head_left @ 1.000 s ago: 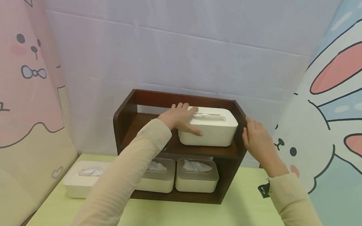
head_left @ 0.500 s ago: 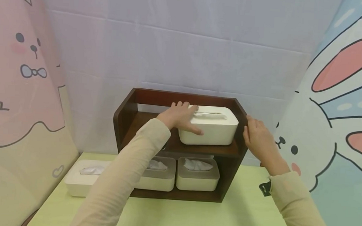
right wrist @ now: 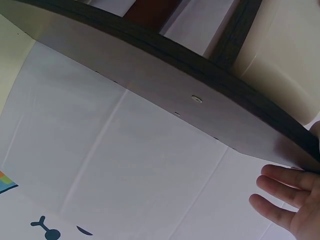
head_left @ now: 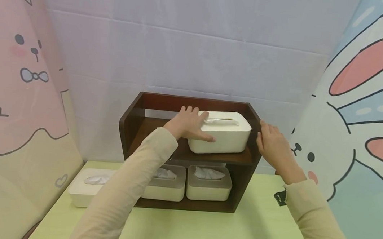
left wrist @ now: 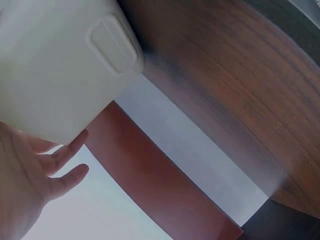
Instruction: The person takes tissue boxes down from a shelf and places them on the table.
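Note:
A white tissue box [head_left: 219, 141] sits on the upper shelf, at the right end of a dark brown two-tier shelf unit [head_left: 189, 159]. My left hand [head_left: 189, 123] lies against the box's left end, fingers spread over its top edge, thumb along the front. In the left wrist view, the box's end wall [left wrist: 60, 65] shows an oblong raised outline, and some fingertips reach past a corner. At the unit's right side panel [head_left: 252, 137], my right hand [head_left: 274, 147] touches the upper edge with fingers fairly straight. The right wrist view shows several fingers [right wrist: 275, 207] outside the panel.
Below, a grey-topped tissue box [head_left: 208, 189] and another grey-topped box [head_left: 166, 190] stand on the bottom shelf. A white tissue box [head_left: 85, 188] stands left of the unit on the light green table [head_left: 185, 231]. A pale curtain [head_left: 195, 54] hangs behind.
The upper tissue box is turned very slightly, its left end a little nearer to me, with my left hand still on it. My right hand stays at the side panel.

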{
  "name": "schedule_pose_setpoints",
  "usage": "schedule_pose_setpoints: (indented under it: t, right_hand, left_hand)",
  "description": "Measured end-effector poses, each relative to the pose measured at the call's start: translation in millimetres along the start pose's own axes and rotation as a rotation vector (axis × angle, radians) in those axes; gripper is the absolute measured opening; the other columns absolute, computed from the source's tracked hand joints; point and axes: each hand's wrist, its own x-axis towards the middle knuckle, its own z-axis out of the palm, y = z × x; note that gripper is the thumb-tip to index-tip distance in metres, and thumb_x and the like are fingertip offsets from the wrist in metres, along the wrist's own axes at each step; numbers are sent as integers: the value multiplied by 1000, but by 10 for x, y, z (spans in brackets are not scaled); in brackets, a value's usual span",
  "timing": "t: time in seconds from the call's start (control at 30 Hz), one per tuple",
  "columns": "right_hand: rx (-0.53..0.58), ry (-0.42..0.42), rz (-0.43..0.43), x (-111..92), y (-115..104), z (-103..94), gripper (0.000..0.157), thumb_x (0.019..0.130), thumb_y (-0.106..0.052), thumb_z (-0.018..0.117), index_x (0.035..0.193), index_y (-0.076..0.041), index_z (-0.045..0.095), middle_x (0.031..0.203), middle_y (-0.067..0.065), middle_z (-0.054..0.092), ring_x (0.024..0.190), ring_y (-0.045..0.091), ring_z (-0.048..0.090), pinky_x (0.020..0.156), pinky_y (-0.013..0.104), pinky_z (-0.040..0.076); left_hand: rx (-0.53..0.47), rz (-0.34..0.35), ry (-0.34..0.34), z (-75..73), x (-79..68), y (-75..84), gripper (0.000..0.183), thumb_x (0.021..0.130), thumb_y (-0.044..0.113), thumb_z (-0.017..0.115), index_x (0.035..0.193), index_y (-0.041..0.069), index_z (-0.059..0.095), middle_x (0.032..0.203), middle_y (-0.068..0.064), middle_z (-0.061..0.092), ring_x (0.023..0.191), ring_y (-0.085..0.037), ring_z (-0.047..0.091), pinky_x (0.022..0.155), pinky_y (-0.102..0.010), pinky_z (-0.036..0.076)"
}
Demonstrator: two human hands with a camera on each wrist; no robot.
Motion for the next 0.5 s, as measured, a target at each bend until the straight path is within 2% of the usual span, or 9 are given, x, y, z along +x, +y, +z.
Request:
schedule_pose_setpoints:
  t: [0.5]
  right_hand:
    - [-17, -20, -2, 1, 11, -2, 39, 91, -8, 45, 122, 15, 43, 106, 33, 57, 93, 45, 55, 77, 53, 47]
  left_hand:
    - [33, 21, 63, 54, -51, -19, 97, 67, 86, 34, 139, 20, 31, 114, -9, 48, 102, -27, 43, 89, -41, 32]
